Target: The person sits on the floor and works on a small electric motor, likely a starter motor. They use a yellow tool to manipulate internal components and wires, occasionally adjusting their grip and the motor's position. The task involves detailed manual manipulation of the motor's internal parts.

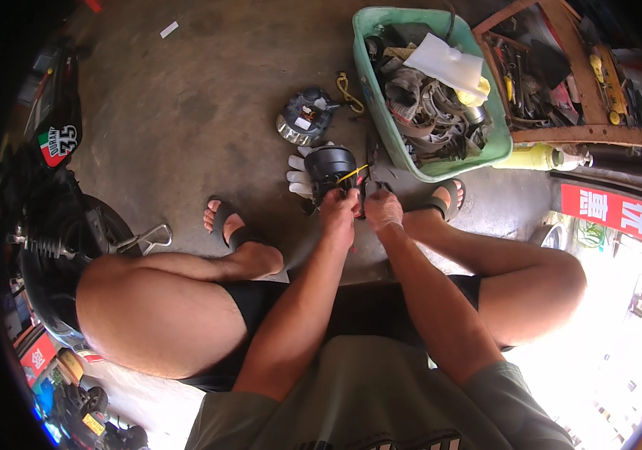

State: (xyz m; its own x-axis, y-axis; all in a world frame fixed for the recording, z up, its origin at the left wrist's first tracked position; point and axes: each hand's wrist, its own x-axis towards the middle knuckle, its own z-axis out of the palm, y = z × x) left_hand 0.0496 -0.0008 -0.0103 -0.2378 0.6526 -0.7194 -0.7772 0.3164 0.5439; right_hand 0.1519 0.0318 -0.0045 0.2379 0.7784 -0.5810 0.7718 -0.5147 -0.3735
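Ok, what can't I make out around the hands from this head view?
- What the left hand and right hand pinch: fingers cover it.
- Near side of the black round housing: behind the left hand.
- Yellow wire ends: too small.
- Green tub contents: tangled, blurred.

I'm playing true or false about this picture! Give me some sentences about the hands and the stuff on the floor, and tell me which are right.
1. Both hands, left hand and right hand, are close together at the black round part. True.
2. The green tub is empty. False: it is full of straps and parts.
3. A white glove lies beside the black part. True.
4. The person is barefoot. False: black sandals are on.
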